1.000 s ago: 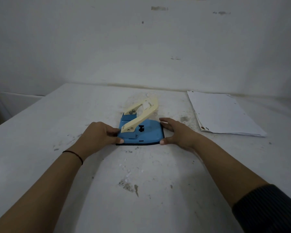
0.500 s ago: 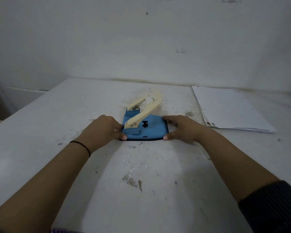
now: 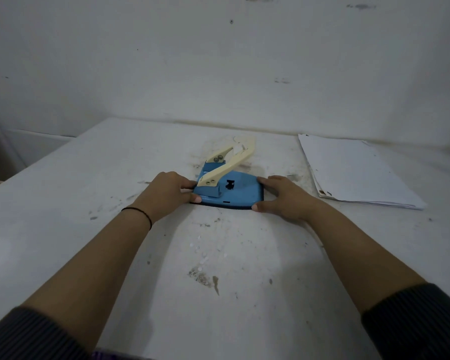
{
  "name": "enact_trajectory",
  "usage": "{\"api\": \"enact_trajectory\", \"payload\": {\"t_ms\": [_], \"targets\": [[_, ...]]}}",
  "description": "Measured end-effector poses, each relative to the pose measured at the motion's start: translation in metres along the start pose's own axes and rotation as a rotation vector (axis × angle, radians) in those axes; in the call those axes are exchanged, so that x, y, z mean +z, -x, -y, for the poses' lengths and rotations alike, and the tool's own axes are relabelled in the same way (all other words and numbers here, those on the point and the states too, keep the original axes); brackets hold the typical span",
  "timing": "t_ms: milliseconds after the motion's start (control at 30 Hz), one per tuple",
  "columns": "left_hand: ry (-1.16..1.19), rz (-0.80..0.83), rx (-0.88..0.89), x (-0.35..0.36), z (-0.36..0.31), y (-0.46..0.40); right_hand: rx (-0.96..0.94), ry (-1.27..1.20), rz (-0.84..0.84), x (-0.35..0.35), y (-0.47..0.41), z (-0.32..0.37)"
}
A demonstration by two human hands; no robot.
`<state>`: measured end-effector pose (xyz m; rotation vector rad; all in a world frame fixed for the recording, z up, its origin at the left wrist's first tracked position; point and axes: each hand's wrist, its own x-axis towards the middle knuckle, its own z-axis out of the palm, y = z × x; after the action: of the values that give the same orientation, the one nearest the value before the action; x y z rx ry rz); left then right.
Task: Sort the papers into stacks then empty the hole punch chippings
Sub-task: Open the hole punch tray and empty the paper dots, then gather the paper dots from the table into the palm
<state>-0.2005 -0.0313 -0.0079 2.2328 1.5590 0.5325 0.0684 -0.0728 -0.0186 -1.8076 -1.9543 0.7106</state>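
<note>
Right now we are holding the blue hole punch [image 3: 234, 194] from both sides as it is sitting flat on the white table [image 3: 89, 178], about midway across and toward the far edge. Our left hand [image 3: 166, 193] is gripping its left end, fingers curled round the edge and the thumb lying along the near rim. Our right hand [image 3: 281, 197] is clasping the right end, fingers laid along the far side and the thumb pressing the near corner, so the punch is sitting pinched between the two hands. The cream handle [image 3: 229, 162] is standing raised, angling up and away from us. Small white paper chippings [image 3: 202, 252] are lying scattered on the table just nearer to us than the punch, among grey smudges. The stack of papers [image 3: 353, 170] is lying to the right of the punch, near our right hand but apart from it. A thin black band [image 3: 138, 213] is circling our left wrist.
</note>
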Motion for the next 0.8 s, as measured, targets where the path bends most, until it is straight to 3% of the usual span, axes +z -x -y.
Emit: {"api": "enact_trajectory", "payload": {"t_ms": [200,800], "targets": [[0.015,-0.030,-0.025,0.006,-0.001,-0.020,0.032,-0.062,-0.010,-0.009,-0.016,0.001],[0.020,-0.059,-0.027,0.014,0.003,-0.057,0.035,0.100,-0.039,-0.011,-0.045,-0.003]]}}
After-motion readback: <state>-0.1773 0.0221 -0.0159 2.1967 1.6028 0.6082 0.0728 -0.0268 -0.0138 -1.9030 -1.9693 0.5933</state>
